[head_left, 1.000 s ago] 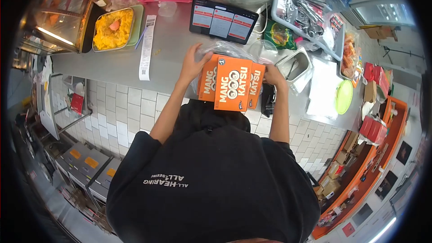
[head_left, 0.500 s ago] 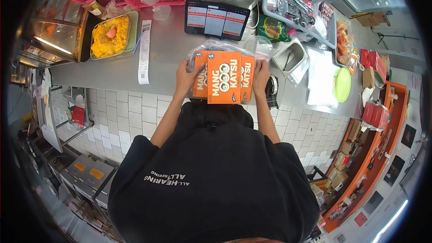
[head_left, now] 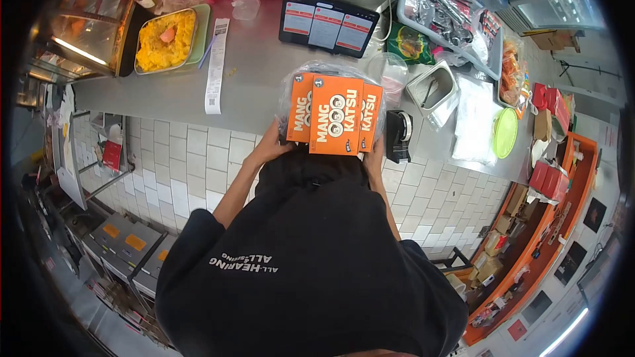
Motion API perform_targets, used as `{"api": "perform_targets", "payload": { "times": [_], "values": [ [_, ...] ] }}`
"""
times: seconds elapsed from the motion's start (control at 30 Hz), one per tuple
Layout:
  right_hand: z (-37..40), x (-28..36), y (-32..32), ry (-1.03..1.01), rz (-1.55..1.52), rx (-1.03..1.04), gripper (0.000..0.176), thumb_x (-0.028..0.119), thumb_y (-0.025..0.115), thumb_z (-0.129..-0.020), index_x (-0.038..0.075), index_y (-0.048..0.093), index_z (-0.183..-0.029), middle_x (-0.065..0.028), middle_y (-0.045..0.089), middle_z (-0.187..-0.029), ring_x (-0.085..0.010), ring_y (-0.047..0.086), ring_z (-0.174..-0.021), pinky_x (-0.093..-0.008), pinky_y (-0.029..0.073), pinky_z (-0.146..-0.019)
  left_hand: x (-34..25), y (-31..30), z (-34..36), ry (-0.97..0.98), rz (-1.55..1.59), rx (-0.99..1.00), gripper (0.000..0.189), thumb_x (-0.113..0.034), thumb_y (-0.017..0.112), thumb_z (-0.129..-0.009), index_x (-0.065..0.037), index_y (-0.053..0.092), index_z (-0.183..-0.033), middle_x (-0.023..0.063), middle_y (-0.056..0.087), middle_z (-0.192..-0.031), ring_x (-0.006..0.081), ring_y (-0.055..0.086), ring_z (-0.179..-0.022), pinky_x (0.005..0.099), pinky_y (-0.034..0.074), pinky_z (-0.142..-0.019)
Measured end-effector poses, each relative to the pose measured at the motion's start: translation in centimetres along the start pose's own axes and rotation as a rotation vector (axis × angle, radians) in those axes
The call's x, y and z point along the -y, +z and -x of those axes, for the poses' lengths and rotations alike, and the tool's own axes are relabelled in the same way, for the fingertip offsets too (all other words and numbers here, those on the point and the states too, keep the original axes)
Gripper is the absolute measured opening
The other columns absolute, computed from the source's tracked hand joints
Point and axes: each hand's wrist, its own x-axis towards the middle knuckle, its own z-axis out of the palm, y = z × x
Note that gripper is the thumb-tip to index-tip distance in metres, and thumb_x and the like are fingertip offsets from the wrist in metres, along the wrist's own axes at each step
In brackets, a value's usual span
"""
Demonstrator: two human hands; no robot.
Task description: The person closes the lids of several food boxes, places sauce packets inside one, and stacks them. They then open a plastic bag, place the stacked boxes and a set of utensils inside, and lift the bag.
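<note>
Holding: orange boxes (head_left: 336,122), wrapped in clear plastic, over the table (head_left: 245,86) at its near edge.
Left hand (head_left: 268,150): grasping the stack's lower left corner.
Right hand (head_left: 374,158): grasping the lower right corner.
Behind: tablet (head_left: 329,25).

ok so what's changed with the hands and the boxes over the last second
Both hands slid from the far corners of the orange boxes back to the near edge. The left hand now grips the left corner and the right hand the right. The clear bag now lies around the stack rather than behind it. The tablet, receipt and tape dispenser stayed put.
</note>
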Motion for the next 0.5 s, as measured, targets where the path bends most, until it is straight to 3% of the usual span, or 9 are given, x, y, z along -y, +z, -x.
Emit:
{"api": "perform_targets", "payload": {
  "times": [0.07,0.13,0.2,0.27,0.37,0.4,0.47,0.5],
  "values": [
    [-0.8,0.0,-1.0,-0.333,0.379,0.022,0.031,0.027,0.044,-0.107,-0.002,0.046,-0.116,-0.013,0.061,-0.104,-0.0157,0.06,-0.097,-0.0318,0.05,-0.081,1.4,0.6,-1.2,0.052,0.018,-0.045,0.054,-0.002,0.066,-0.085,-0.001,0.047,-0.135,0.0206,0.063,-0.122,0.0319,0.06,-0.117,0.0382,0.046,-0.095],
    [0.0,1.2,-1.0,-0.314,0.356,0.017,0.028,0.025,0.045,-0.107,-0.001,0.046,-0.115,-0.0118,0.06,-0.107,-0.0125,0.06,-0.098,-0.0298,0.051,-0.081,1.0,1.1,-1.0,0.053,-0.028,-0.096,0.054,-0.002,0.067,-0.085,-0.002,0.047,-0.135,0.0198,0.063,-0.123,0.0321,0.06,-0.116,0.0384,0.047,-0.095],
    [0.9,3.0,-0.7,-0.148,0.053,0.025,0.028,0.022,0.047,-0.106,-0.002,0.046,-0.118,-0.0125,0.059,-0.113,-0.0126,0.059,-0.101,-0.0299,0.051,-0.082,-0.1,1.8,-1.0,0.057,-0.071,-0.15,0.054,-0.003,0.068,-0.085,-0.002,0.047,-0.135,0.0189,0.063,-0.123,0.0324,0.061,-0.115,0.0385,0.047,-0.095],
    [1.1,2.4,-0.4,-0.156,-0.017,0.026,0.027,0.02,0.048,-0.105,-0.002,0.044,-0.122,-0.0122,0.059,-0.115,-0.0143,0.06,-0.101,-0.0306,0.052,-0.083,-1.5,2.2,-0.6,-0.033,-0.113,-0.244,0.057,-0.005,0.071,-0.084,-0.002,0.047,-0.135,0.0196,0.064,-0.122,0.0303,0.062,-0.114,0.0388,0.047,-0.095],
    [2.3,3.6,0.0,0.007,-0.026,-0.034,0.028,0.019,0.049,-0.104,0.0,0.043,-0.124,-0.0121,0.059,-0.115,-0.0151,0.061,-0.1,-0.03,0.053,-0.08,-0.3,1.1,0.1,-0.151,0.023,-0.119,0.057,-0.004,0.072,-0.082,-0.001,0.048,-0.134,0.0177,0.065,-0.121,0.0263,0.06,-0.117,0.0383,0.046,-0.096],
    [2.6,4.7,-0.1,-0.021,-0.014,-0.008,0.027,0.016,0.051,-0.103,0.0,0.042,-0.123,-0.0123,0.061,-0.111,-0.0151,0.063,-0.093,-0.0291,0.054,-0.072,-1.2,0.3,0.3,-0.15,0.022,-0.127,0.057,-0.004,0.072,-0.082,-0.001,0.048,-0.134,0.0177,0.065,-0.121,0.0263,0.06,-0.117,0.0383,0.046,-0.096],
    [3.9,7.5,-0.1,-0.07,0.003,0.04,0.028,0.011,0.056,-0.1,0.001,0.042,-0.121,-0.0127,0.063,-0.104,-0.0149,0.066,-0.08,-0.0274,0.055,-0.055,-5.5,-1.7,1.5,-0.387,0.21,0.016,0.056,-0.004,0.072,-0.082,0.001,0.048,-0.132,0.0149,0.067,-0.116,0.02,0.065,-0.104,0.0347,0.051,-0.087],
    [4.8,9.4,0.9,-0.013,-0.055,0.031,0.028,0.009,0.058,-0.098,0.001,0.042,-0.119,-0.0126,0.064,-0.1,-0.0141,0.065,-0.069,-0.0258,0.052,-0.045,-7.0,-2.3,1.7,-0.389,0.207,0.016,0.056,-0.004,0.072,-0.082,0.001,0.048,-0.132,0.0149,0.067,-0.116,0.02,0.065,-0.104,0.0347,0.051,-0.087]
  ]
}}
